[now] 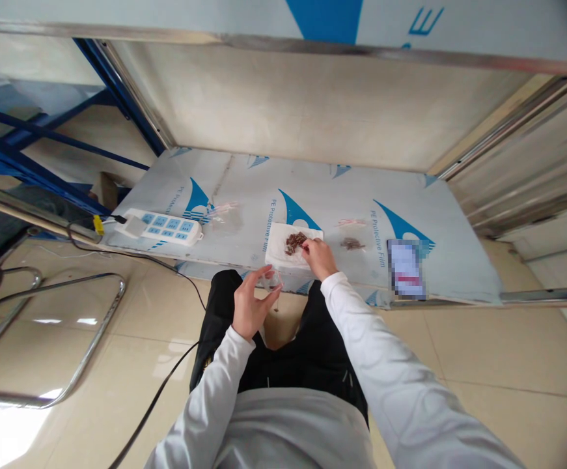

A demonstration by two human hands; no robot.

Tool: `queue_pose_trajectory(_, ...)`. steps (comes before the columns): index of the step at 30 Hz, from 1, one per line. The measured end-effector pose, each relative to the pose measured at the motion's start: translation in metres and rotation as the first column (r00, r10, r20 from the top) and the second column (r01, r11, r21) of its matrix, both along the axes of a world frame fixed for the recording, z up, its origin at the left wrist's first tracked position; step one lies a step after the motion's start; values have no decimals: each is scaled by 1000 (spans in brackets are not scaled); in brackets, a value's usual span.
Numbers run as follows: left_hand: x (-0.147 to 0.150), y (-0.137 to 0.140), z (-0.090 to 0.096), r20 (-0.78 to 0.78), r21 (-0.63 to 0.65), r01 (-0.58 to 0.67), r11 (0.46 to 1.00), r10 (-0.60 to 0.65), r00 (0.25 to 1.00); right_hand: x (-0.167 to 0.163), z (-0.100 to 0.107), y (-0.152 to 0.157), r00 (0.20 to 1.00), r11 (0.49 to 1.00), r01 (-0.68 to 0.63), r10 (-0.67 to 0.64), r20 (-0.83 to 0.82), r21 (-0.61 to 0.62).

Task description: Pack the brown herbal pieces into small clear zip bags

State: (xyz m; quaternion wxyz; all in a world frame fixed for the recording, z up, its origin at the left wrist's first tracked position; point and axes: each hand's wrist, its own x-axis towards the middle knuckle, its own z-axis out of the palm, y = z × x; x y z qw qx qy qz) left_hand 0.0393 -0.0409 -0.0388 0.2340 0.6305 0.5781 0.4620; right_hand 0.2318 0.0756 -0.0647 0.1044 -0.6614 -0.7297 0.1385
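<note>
My left hand [251, 303] is closed on a small clear plastic bag [271, 280], held between thumb and fingers just off the bench's front edge. On a white paper sheet [278, 251] lies a heap of small brown pieces [294, 243], too small to name. My right hand [319, 256] reaches to the right side of this heap with its fingertips pinched together; whether a piece is between them is hidden. Right of the paper lies a clear bag with brown pieces [352, 244], its pink-edged top [351, 223] toward the back.
A white power strip [166, 227] with a plug and black cable sits at the bench's left. Near it lie clear pink-edged bags [224, 215]. A phone [407, 270] rests at the front right. A shelf edge [263, 42] crosses above; a metal-framed chair [92, 339] stands left.
</note>
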Motion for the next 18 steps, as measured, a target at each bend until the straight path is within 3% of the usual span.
queue_pose_trajectory(9,2,3,0,-18,33,14,999,-13,1000,-8,9,6,997,997,1,6,82,-79)
queue_pose_trajectory(18,15,18,-5,-28,23,79,997,-78,997,2,6,3,998,999,29,-30,-60,-11)
